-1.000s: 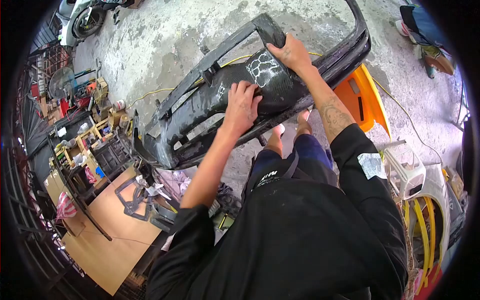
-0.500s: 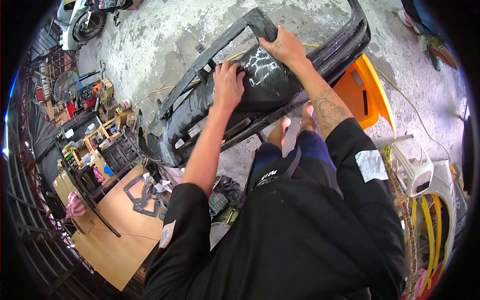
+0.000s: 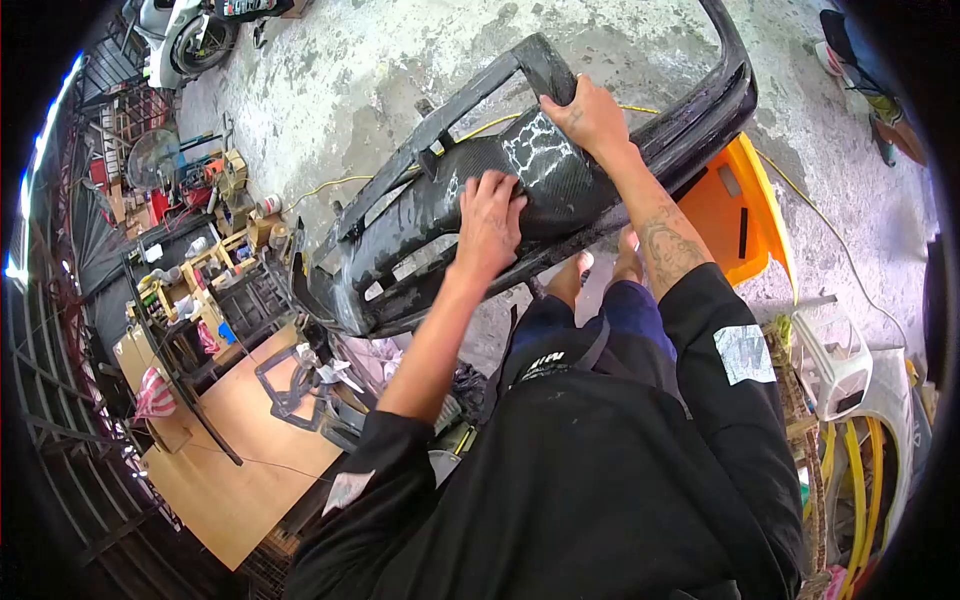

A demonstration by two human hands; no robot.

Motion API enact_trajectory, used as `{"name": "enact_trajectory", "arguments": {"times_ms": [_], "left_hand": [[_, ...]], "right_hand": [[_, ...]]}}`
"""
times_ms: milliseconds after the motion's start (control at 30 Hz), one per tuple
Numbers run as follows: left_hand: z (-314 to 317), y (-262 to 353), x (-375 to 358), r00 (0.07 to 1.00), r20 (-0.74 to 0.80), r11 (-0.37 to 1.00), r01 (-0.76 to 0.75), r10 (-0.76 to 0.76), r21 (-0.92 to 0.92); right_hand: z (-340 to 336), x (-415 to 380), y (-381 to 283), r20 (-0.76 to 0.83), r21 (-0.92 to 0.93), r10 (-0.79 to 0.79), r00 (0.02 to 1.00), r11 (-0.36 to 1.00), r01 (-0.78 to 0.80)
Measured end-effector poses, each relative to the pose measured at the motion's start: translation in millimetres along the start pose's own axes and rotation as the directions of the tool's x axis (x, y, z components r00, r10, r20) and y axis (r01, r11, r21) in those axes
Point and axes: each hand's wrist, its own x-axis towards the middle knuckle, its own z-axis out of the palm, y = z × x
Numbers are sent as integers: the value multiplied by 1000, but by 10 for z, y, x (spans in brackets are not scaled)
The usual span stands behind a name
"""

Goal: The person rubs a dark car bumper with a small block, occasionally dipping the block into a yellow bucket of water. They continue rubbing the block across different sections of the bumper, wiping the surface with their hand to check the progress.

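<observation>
A black car bumper (image 3: 400, 200) lies slantwise in front of me, its surface dull, with whitish streaks and a woven-looking pattern in the middle. My right hand (image 3: 592, 118) is closed round the upright strut at the bumper's upper middle, thumb on the near side. Pressed to the middle panel is my left hand (image 3: 490, 222), its fingers bent and together; what lies under them, if anything, is hidden. White crackle-like marks (image 3: 540, 150) show on the panel between the two hands.
An orange plastic panel (image 3: 757, 215) stands behind the bumper's right end. A yellow cord (image 3: 325, 184) runs over the concrete floor. At left are a fan (image 3: 153, 158), cluttered shelves and a brown board (image 3: 235, 450). A white frame (image 3: 832, 355) is at right; another person's legs show top right.
My left hand has slid right and down along the panel, off the upper edge near the opening. My right hand keeps its hold on the strut. The whole view has shifted slightly.
</observation>
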Motion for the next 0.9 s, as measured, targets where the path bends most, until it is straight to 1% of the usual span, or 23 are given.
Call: {"name": "enact_trajectory", "arguments": {"times_ms": [33,67,100,167,233,267,300,367,400,433,467,500,567,600,633,700,733,767,800,867,900], "left_hand": [[11,-106,125,999,34,1000,-14,14,11],[67,-319,341,998,58,992,-29,22,121],[139,-589,596,994,104,986,21,-38,164],[223,-739,705,1000,0,996,-10,10,84],[145,-352,346,999,-37,995,21,-17,103],[47,-156,173,998,48,998,34,-36,52],[32,-54,24,1000,23,1000,8,-8,-14],[9,-201,209,997,57,998,-58,59,-13],[114,-423,394,998,42,997,-51,49,64],[194,-666,616,999,36,995,-39,35,94],[254,-773,693,999,42,994,-18,14,104],[273,-808,749,999,39,993,1,-5,116],[173,-433,385,998,-48,988,-19,27,155],[76,-246,195,1000,11,995,-16,15,94],[55,-148,56,1000,-15,1000,-2,2,16],[43,-282,257,998,16,997,-55,54,56],[154,-487,478,998,-31,995,-46,49,85],[242,-692,676,1000,-16,992,-7,10,124],[234,-763,753,1000,18,993,-1,-1,119],[175,-854,746,999,36,992,12,-17,122],[96,-850,657,995,-96,997,43,-37,62]], "right_hand": [[3,-19,11,4,-1,1,1000,1000,-1],[-24,4,3,3,7,4,1000,1000,-4],[-22,-19,0,11,14,14,1000,1000,-15],[-47,-86,-25,17,-4,29,999,1000,-28],[-57,-11,-42,12,-14,29,1000,999,-29],[-24,9,-3,6,-17,29,1000,999,-29],[-7,5,-5,6,-23,25,1000,999,-25],[6,-32,20,27,-14,45,999,999,-45],[0,-8,26,15,-10,32,999,999,-32],[3,-14,29,8,-8,26,1000,1000,-26],[-39,-39,-23,32,-11,57,998,998,-57],[-48,-58,-31,26,-14,61,998,998,-61],[-53,-20,-59,21,-54,41,999,998,-39],[-77,49,-74,10,-54,40,999,998,-40],[-81,88,-64,-5,-46,36,999,998,-37],[-11,-18,-24,-3,-31,36,999,999,-36],[-1,-27,-16,-25,-32,17,1000,999,-18],[10,-47,-23,-22,-33,19,1000,999,-19],[-1,-58,-31,-11,-41,33,999,999,-34],[-43,-33,-69,1,-47,31,1000,998,-31],[-36,-41,-67,9,-41,34,999,999,-33]]}}
